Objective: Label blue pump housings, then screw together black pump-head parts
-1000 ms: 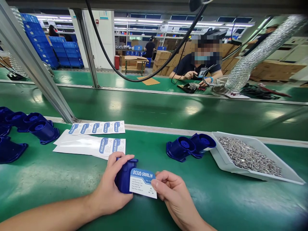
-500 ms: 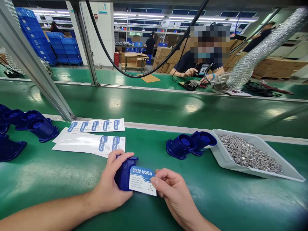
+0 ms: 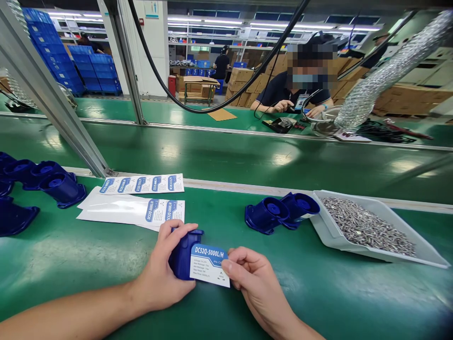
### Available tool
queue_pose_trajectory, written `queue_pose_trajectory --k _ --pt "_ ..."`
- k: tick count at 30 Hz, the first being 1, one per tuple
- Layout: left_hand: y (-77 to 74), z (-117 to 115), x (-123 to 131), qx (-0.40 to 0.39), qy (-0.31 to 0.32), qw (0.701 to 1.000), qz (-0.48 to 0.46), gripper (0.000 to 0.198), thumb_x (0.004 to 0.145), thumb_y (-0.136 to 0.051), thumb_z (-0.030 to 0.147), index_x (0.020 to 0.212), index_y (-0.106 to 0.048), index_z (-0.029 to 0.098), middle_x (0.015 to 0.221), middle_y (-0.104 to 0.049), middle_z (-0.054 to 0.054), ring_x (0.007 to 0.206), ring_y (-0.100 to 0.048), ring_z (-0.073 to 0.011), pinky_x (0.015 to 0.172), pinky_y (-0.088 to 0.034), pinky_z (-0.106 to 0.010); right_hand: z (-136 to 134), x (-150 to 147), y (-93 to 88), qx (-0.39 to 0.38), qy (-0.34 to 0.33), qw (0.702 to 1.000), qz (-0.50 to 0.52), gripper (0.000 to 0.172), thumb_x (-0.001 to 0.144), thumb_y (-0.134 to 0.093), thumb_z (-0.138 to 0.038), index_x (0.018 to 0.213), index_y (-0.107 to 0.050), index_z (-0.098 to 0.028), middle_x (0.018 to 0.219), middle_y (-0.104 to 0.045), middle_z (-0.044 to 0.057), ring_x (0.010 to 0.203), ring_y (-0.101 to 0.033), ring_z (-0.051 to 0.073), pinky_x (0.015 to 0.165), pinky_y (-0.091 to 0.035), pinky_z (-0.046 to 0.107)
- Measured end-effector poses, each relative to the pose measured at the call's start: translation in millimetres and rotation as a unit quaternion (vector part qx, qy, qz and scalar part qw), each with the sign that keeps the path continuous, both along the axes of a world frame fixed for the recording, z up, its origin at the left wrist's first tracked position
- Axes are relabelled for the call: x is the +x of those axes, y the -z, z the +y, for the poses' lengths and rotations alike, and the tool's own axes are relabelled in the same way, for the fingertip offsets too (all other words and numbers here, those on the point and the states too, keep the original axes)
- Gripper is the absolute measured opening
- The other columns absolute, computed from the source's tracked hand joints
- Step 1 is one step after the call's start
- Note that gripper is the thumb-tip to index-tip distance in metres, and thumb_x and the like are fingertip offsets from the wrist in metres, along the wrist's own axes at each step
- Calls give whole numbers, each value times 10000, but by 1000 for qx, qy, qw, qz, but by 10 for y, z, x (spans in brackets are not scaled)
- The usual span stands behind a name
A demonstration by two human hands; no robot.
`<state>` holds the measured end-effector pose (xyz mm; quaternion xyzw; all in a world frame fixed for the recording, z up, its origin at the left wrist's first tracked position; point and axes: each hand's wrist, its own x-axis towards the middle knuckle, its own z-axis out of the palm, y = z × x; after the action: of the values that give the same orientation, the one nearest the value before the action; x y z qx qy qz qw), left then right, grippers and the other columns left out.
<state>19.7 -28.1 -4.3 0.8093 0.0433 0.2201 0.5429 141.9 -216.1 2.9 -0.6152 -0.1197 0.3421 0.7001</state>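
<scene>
My left hand (image 3: 166, 269) is wrapped round a dark blue plastic housing (image 3: 182, 257) lying on its side above the green bench. Between the thumb and forefinger of my right hand (image 3: 253, 278) is the right end of a blue and white sticker label (image 3: 209, 265), printed "DC52Q-5000L/H". The label's left edge lies against the housing, while its right part stands off it. Behind my left hand lie sheets of the same labels (image 3: 164, 211), one of them partly bare backing. A further strip of labels (image 3: 141, 184) rests just beyond.
Two blue housings (image 3: 267, 215) stand beside a white tray (image 3: 325, 236) of small metal screws (image 3: 368, 226) on the right. Several more housings (image 3: 62, 189) are at the left. A metal post (image 3: 71, 108) slants down at the left. Across the bench sits a co-worker (image 3: 279, 92).
My hands, the housing and the label hold almost the same position. Across the bench, the co-worker's head and one hand have shifted slightly.
</scene>
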Motion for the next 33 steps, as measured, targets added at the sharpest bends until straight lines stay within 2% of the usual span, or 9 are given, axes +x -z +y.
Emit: queue_pose_trajectory --k 15,23,33 --pt "-1 0 -4 1 2 1000 -3 980 636 -676 -52 1499 -521 386 1396 -419 -72 1317 -531 -321 1148 -472 -499 -29 5 25 9 -12 1000 8 445 724 -973 -567 673 -744 -188 579 -506 -35 560 -387 101 565 -318 249" --pt "-19 -6 7 3 -3 1000 0 965 644 -682 -44 1496 -529 384 1404 -431 -76 1325 -541 -328 1159 -473 -510 24 -6 -37 3 -1 1000 5 513 656 -987 -612 623 -710 -181 537 -472 -39 534 -367 103 543 -297 256" --pt "-4 -8 -4 3 -7 1000 3 1004 614 -669 -64 1497 -528 394 1421 -420 -82 1341 -535 -347 1167 -474 -543 -37 3 41 3 -10 1000 12 461 724 -973 -573 685 -736 -180 584 -509 -33 562 -369 103 567 -299 256"
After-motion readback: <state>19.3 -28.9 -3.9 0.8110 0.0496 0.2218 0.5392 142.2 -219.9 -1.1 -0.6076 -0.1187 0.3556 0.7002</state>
